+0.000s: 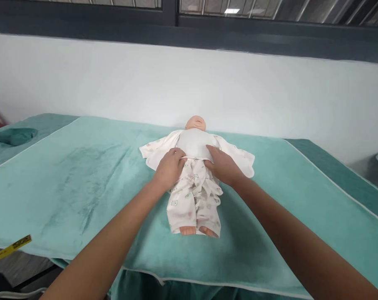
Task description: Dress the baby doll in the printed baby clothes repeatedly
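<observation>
Green cloth (91, 183) meets a white wall (164, 83) (dark frame (114, 25) above). The left hand (170, 167) and right hand (223, 164) touch a doll (195, 143); whether they pinch its trousers (187, 200), I can't tell.

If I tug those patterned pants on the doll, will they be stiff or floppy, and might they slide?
The patterned pants are probably floppy, given their bunched, creased legs. They look like thin cloth, so likely light. They might slide past the doll's feet, since the leg openings seem loose.

Arms (114, 239) outstretched; left hand (170, 167) curled, right hand (224, 166) palm-down.
</observation>
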Tool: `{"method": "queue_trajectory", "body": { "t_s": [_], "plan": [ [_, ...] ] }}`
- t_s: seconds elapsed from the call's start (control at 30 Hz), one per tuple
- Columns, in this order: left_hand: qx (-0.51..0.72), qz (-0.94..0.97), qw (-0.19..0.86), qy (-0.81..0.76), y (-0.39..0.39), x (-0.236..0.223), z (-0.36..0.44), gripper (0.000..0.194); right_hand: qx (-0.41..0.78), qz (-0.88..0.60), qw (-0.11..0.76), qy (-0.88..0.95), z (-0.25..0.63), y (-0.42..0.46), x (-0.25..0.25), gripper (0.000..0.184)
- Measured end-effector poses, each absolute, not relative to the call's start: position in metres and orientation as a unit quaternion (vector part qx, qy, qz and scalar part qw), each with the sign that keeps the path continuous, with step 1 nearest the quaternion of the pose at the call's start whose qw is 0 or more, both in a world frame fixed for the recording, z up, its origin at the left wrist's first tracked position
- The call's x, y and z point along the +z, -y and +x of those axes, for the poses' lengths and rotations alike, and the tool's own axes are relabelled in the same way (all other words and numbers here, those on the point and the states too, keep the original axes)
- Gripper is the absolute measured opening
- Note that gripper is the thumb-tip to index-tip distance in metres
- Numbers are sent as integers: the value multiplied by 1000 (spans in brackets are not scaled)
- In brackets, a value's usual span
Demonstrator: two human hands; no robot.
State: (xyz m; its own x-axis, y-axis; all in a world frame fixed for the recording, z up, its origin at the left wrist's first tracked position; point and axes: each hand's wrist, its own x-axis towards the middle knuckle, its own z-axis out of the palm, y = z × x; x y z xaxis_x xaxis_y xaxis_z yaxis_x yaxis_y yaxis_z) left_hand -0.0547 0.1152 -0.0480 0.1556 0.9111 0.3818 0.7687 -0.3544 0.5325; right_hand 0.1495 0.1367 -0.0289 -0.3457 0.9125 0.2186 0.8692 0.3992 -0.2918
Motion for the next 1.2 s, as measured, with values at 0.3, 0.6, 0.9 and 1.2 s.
{"method": "queue_trajectory", "body": {
  "t_s": [0.3,0.6,0.9,1.2],
  "plan": [
    [409,684,200,-570,-182,-41,-57,19,119,-546,274,783,164,-194,-32,30],
    [428,601,430,-520,-195,-65,-74,28,308,-563,440,628,173,-211,-73,32],
    [272,620,565,-472,-180,-53,-105,20,521,-432,402,616,200,-200,-59,28],
    [294,579,609,-455,-173,-52,-110,34,542,-456,290,644,209,-192,-55,23]
  ]
}}
